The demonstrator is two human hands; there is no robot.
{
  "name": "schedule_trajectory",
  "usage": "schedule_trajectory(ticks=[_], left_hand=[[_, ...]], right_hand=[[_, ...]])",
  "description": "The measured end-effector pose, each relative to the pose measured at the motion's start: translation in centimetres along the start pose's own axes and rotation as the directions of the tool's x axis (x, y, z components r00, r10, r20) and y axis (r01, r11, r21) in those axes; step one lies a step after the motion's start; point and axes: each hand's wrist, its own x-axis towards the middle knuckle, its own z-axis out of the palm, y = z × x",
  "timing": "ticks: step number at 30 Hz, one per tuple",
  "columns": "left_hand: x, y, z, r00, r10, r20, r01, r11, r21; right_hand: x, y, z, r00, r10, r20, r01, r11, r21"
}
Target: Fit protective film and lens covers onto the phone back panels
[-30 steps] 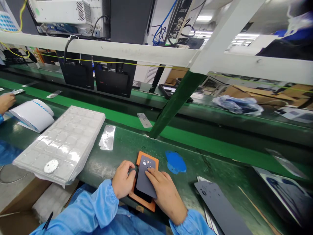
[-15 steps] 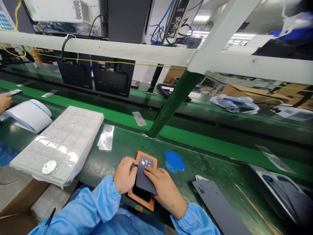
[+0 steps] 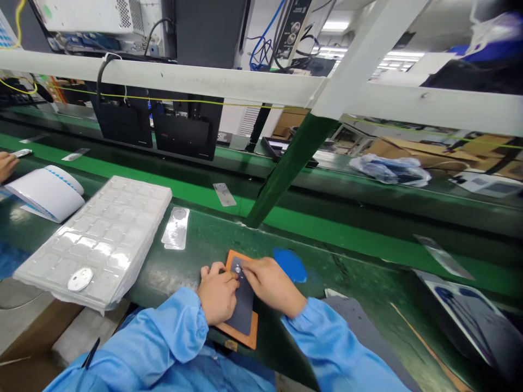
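Note:
A dark grey phone back cover (image 3: 244, 305) with small holes at its top end lies flat in an orange fixture (image 3: 232, 330) at the bench's front edge. My left hand (image 3: 218, 294) rests over the cover's left side, fingers curled onto it and partly hiding the fixture's left edge. Thumb and fingers of my right hand (image 3: 275, 283) are pressed together at the cover's upper right, beside the holes. Whatever the right fingertips may hold besides the cover's edge is too small to see.
A clear plastic tray (image 3: 118, 218) with a round white piece (image 3: 80, 279) stands left, beside clear film sheets (image 3: 175, 228). A blue patch (image 3: 290, 265) lies behind my right hand. More grey covers (image 3: 347, 310) lie right. A green post (image 3: 292, 171) rises behind. Another person's hand (image 3: 6, 165) is far left.
The cover, earlier tilted over a black part in the fixture, now lies down along it. My left hand has moved onto the cover; my right hand has shifted up to its top end.

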Motion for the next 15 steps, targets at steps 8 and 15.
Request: schedule_trajectory(ticks=[8,15], left_hand=[[-1.1,0.0,1.1,0.994,-0.078,-0.080,0.080,0.996,0.025],[-2.6,1.4,-0.1,0.990,-0.125,-0.062,0.124,0.992,-0.010]], right_hand=[[7.3,-1.0,5.3,0.975,0.107,-0.195,-0.118,0.992,-0.048],[5.3,-0.3,5.0,0.852,-0.032,-0.523,-0.001,0.998,-0.062]])
